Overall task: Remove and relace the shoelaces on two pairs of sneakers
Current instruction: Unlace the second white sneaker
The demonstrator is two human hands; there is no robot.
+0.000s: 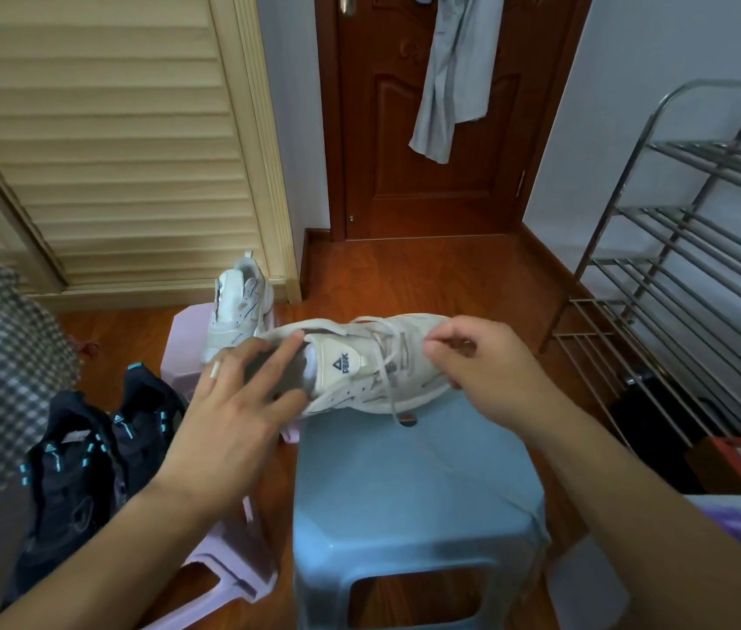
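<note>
White sneaker lies on its side across the far edge of the blue stool, long axis running left to right: heel opening and tongue toward the left, laced vamp and toe toward the right. Left hand braces the heel end, fingers spread and fairly straight over the collar, with a lace tip showing pale by the little-finger side; whether that tip is actually pinched there, cannot tell. Right hand sits over the lace rows, thumb and forefinger closed on a strand of the shoelace, other fingers curled loosely beneath. Loose lace trails down from the eyelets toward the near side of the stool. So the working hand is the right one, directly above the eyelets; any pull looks likely to run across the shoe's length, up and toward the person, while the left keeps the shoe from sliding. Second white sneaker stands on a pink stool just beyond the left hand. Dark pair waits on the floor at far left.
</note>
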